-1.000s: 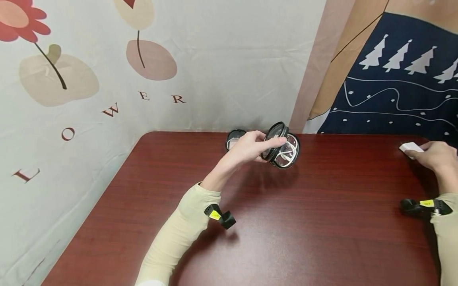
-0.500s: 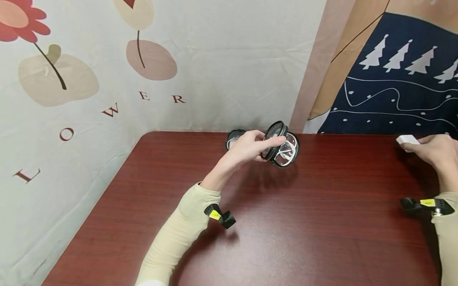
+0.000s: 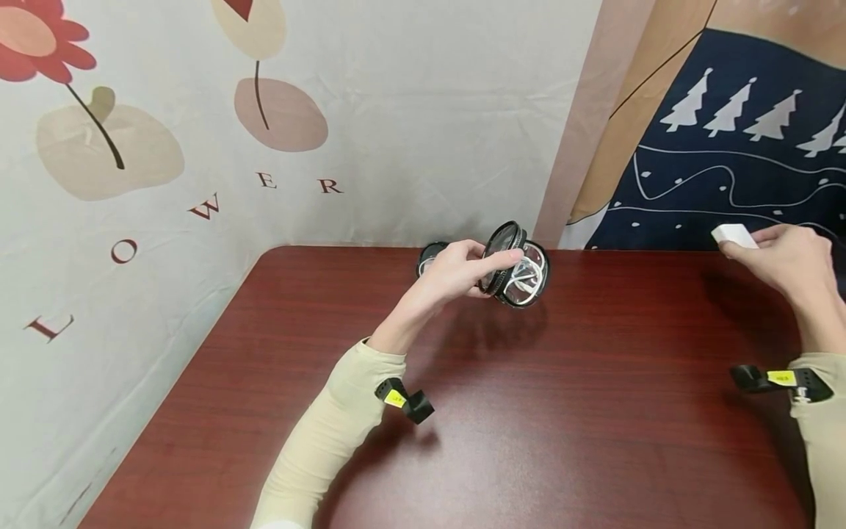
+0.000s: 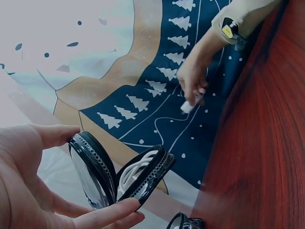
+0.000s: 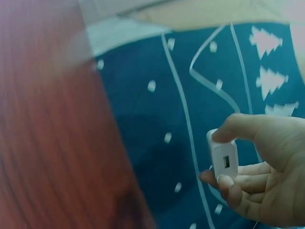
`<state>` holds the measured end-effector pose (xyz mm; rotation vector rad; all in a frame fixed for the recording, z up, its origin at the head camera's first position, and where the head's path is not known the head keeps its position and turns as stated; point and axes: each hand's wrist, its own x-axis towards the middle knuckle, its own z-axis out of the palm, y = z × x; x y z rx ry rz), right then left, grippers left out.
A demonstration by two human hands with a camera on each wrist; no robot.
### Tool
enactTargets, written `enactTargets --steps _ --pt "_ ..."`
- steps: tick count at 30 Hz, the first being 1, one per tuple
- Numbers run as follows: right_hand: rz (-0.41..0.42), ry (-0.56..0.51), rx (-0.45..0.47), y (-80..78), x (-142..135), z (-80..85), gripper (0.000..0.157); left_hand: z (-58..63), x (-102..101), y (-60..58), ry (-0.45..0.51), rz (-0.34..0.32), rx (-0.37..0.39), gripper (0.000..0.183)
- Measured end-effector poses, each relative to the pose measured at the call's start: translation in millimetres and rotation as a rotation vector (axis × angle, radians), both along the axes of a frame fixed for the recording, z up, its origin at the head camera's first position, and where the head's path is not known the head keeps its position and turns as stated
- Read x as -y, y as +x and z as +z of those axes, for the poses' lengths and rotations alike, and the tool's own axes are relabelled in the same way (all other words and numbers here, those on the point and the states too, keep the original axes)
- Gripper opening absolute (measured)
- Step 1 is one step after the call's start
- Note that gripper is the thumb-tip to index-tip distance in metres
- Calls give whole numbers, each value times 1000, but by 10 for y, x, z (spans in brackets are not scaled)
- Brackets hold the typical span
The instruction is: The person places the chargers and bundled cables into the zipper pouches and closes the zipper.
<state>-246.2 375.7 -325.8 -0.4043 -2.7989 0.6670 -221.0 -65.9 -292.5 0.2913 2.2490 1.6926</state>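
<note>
My left hand (image 3: 456,273) grips a small round clear pouch (image 3: 502,257) with black zippered edges, held above the far side of the table. Its two halves are spread apart, and a coiled white cable (image 4: 136,175) lies inside one half. Thumb and fingers pinch the other half in the left wrist view. At the far right, my right hand (image 3: 789,257) pinches a white USB charger (image 5: 224,155) between thumb and fingers, raised above the table. Its USB port faces the right wrist camera.
A second round black-edged pouch (image 3: 431,256) sits at the table's back edge, partly hidden behind my left hand. The dark red table (image 3: 595,382) meets a printed fabric wall (image 3: 423,132) at the back.
My right hand has lifted the charger and moved it slightly left. My left hand and the spread pouch have barely shifted.
</note>
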Motion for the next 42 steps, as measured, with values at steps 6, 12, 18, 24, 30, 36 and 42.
enactTargets --steps 6,12,18,24,30,36,42 --pt "68 10 -114 13 266 162 63 9 6 6 7 8 3 43" --pt "141 23 -190 52 459 277 57 20 10 12 12 22 7 47" --pt "194 7 -251 118 636 328 54 22 12 11 23 39 13 53" --pt "258 -9 -341 192 795 372 46 27 4 13 24 34 18 47" --pt "297 -1 -398 250 941 393 43 14 -10 8 24 14 16 41" --pt "342 -9 -468 292 1072 384 38 8 -26 12 38 10 8 39" --pt "433 3 -508 357 1215 363 36 -5 -33 12 15 14 14 41"
